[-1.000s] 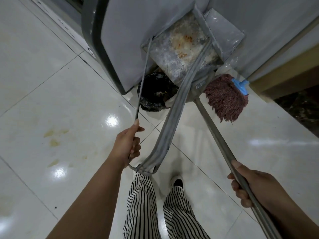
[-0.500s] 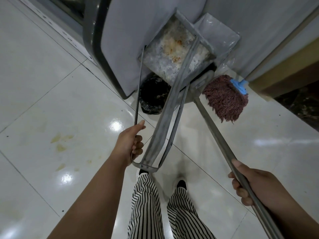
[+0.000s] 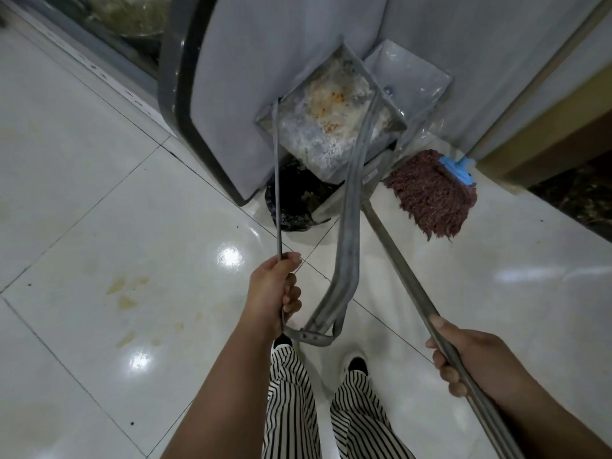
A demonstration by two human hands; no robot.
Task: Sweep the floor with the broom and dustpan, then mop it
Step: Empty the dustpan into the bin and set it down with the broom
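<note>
Left hand [image 3: 273,288] grips thin grey metal bar handle of the stained grey metal dustpan [image 3: 326,127], fingers curled, forearm extended forward; pan tilted up above black-lined trash bin [image 3: 291,207]. Right hand [image 3: 470,356] wraps long grey metal pole [image 3: 407,276], which runs toward the pan's underside. Reddish-brown string mop head [image 3: 433,193] lies on white tiled floor [image 3: 99,226] beside the bin.

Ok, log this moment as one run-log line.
left hand: grips dustpan handle | dustpan: tilted over bin | right hand: grips mop pole
</note>
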